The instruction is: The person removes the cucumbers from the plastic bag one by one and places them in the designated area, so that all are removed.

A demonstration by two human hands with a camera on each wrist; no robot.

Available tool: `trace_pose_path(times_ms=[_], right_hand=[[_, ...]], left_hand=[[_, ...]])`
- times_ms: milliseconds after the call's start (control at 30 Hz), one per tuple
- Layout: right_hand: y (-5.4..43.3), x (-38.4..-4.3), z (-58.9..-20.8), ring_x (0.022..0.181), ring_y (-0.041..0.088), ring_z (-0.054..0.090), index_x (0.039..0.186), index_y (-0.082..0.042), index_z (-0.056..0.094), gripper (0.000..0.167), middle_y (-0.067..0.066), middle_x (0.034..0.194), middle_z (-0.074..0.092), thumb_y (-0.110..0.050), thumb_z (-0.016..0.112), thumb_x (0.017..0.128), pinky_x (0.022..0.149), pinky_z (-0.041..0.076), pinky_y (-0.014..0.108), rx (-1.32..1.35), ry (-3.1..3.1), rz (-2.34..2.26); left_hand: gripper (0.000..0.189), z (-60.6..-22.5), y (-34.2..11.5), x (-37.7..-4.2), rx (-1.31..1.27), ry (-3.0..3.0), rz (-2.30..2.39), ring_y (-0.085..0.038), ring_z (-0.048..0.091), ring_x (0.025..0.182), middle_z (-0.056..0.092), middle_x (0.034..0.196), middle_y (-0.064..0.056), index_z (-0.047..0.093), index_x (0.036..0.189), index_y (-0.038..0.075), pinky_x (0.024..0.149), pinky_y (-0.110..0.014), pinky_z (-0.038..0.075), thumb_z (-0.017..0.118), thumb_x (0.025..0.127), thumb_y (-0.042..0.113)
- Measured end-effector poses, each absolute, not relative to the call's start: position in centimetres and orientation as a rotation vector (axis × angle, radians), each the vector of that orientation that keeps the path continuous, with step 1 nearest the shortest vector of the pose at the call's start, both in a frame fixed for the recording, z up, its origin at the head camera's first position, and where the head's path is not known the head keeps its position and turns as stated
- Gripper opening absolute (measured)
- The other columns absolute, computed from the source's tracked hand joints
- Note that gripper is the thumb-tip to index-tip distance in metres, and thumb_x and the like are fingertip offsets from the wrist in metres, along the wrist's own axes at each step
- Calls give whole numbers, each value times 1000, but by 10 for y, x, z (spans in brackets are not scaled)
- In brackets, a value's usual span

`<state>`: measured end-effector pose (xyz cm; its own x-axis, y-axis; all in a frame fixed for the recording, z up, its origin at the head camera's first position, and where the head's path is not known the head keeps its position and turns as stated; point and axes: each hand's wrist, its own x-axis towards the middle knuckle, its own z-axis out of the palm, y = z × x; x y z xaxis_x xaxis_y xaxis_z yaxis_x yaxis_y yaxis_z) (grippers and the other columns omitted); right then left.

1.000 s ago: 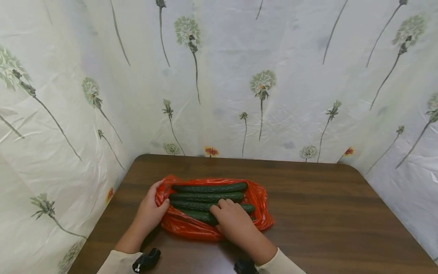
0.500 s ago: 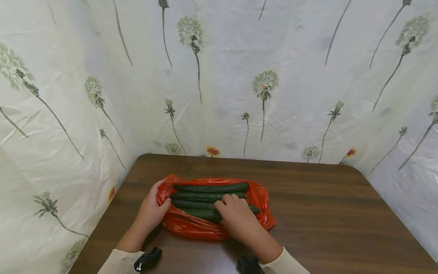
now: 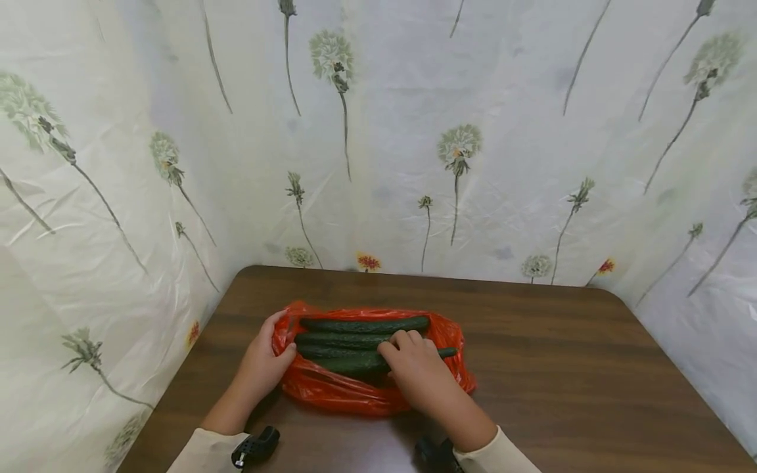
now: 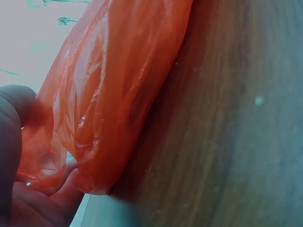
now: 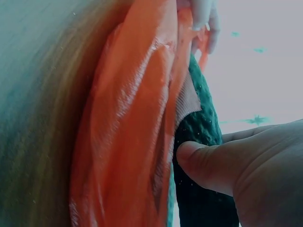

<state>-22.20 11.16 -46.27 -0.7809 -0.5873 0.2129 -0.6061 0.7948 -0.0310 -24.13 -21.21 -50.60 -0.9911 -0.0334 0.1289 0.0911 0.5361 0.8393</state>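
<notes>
Several dark green cucumbers [image 3: 363, 325] lie side by side in an open red plastic bag [image 3: 337, 396] on the table. At the bag's left end my left hand [image 3: 261, 364] holds its edge between thumb and fingers; the left wrist view shows the thin red film [image 4: 113, 94] there. My right hand [image 3: 418, 376] grips the nearest cucumber [image 3: 351, 364] from above, near its right part. In the right wrist view the thumb presses the bumpy side of that cucumber [image 5: 203, 203], and the bag's front wall [image 5: 128, 123] stands beside it. My palm hides part of the cucumber.
The brown wood-grain table [image 3: 550, 368] extends to the right of the bag. Behind and to the left stands a pale curtain [image 3: 390, 131] printed with dandelions. A black wrist device [image 3: 255, 448] sits on the left sleeve.
My right hand has moved a little to the right and away from me, drawing the nearest cucumber rightward so its tip shows past the hand. The left hand has stayed at the bag's edge.
</notes>
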Motion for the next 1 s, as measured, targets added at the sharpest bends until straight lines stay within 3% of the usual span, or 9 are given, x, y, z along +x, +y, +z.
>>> trace_pose_path(times_ms=[300, 500, 733, 1000], right_hand=[[120, -224, -456, 99, 21, 49, 125, -15, 65, 34, 2, 112, 56, -19, 79, 94, 82, 45, 38, 965, -2800, 201], [129, -227, -456, 108, 26, 53, 131, -12, 64, 37, 6, 117, 57, -16, 77, 96, 93, 49, 46, 981, -2788, 224], [141, -229, -449, 110, 29, 52, 130, -8, 62, 36, 9, 121, 56, -14, 75, 97, 94, 48, 47, 987, -2702, 207], [163, -229, -445, 119, 34, 47, 132, -6, 59, 45, 13, 128, 52, -11, 80, 92, 102, 44, 57, 891, -2729, 244]], left_hand=[[71, -509, -212, -240, -60, -2629, -1466, -32, 66, 110, 62, 136, -19, 35, 159, 24, 97, -53, 57, 70, 97, 14], [71, -510, -211, -239, -49, -2639, -1477, -33, 65, 114, 61, 139, -20, 34, 159, 24, 98, -54, 57, 69, 98, 14], [70, -506, -211, -239, -71, -2626, -1474, -33, 66, 110, 61, 137, -20, 35, 159, 23, 94, -52, 58, 69, 98, 14], [70, -505, -213, -239, -78, -2638, -1482, -33, 65, 112, 60, 138, -21, 35, 159, 23, 95, -52, 58, 68, 99, 14]])
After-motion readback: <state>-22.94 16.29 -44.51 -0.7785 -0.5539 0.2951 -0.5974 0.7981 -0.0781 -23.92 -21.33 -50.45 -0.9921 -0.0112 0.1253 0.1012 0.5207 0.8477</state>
